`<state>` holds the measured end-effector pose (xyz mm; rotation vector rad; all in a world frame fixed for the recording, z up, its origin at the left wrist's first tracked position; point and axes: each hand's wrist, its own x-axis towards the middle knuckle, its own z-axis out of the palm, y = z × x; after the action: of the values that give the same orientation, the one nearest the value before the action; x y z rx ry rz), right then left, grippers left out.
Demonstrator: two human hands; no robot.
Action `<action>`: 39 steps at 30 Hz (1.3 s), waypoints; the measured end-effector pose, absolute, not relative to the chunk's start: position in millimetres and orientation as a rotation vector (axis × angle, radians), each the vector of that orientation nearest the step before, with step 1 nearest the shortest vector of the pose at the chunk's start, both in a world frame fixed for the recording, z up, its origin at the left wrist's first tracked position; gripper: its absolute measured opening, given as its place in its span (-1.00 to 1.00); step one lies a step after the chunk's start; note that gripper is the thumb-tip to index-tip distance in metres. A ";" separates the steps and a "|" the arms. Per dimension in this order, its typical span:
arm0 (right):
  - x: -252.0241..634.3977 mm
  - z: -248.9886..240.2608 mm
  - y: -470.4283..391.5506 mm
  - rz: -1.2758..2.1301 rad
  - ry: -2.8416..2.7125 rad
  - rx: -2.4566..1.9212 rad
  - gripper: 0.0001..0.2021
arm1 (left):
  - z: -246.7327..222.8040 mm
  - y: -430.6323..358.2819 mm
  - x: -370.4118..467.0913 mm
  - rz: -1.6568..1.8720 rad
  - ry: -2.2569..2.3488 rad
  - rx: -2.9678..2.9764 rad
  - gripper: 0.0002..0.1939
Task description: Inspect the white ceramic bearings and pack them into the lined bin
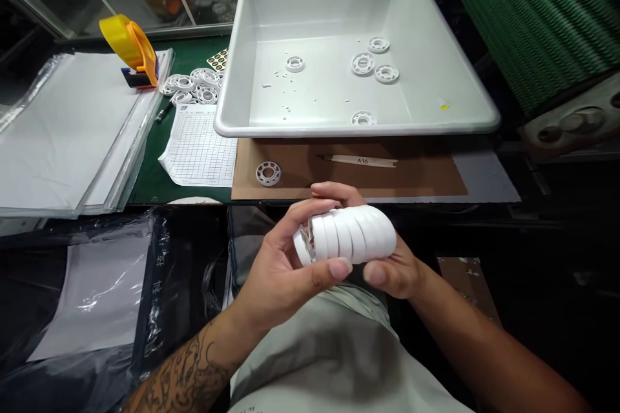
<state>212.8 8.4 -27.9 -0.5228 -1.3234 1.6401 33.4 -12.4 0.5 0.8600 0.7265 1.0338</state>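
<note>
Left hand (pixel 281 279) and right hand (pixel 400 271) clamp a curved stack of white plastic rings (pixel 356 235), likely against slipping, before the near edge of the green surface (pixel 148 171).

Ring stack (pixel 358 235), centre: white. Tray (pixel 356 131), top: pale grey. Bench (pixel 149 168), left: dark green. Tape dispenser (pixel 145 51), upper left: orange. Form (pixel 201 148): gridded, white.

Ring stack (pixel 356 234) before board (pixel 303 184), tool (pixel 363 161) on board, tray (pixel 358 131) behind, rings (pixel 363 65) in tray, papers (pixel 68 129) at left
</note>
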 end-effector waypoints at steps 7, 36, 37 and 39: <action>215.7 -28.3 10.9 1.514 -1.450 -0.587 -0.37 | 4.3 -14.2 35.9 1.100 0.820 0.728 -0.79; 222.4 -19.4 13.8 1.228 -1.834 -0.652 -0.33 | 11.3 -9.4 32.8 0.927 0.962 0.790 -0.65; 222.9 -19.9 14.0 1.176 -1.871 -0.652 -0.34 | 13.2 -9.0 33.0 0.914 0.977 0.795 -0.60; 224.1 -21.0 15.4 1.098 -1.918 -0.634 -0.36 | 16.7 -8.8 33.3 0.915 0.982 0.795 -0.49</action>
<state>224.1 15.4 -21.0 -0.6339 -1.9185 1.0980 33.3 -8.8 16.7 0.7949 0.9819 0.9152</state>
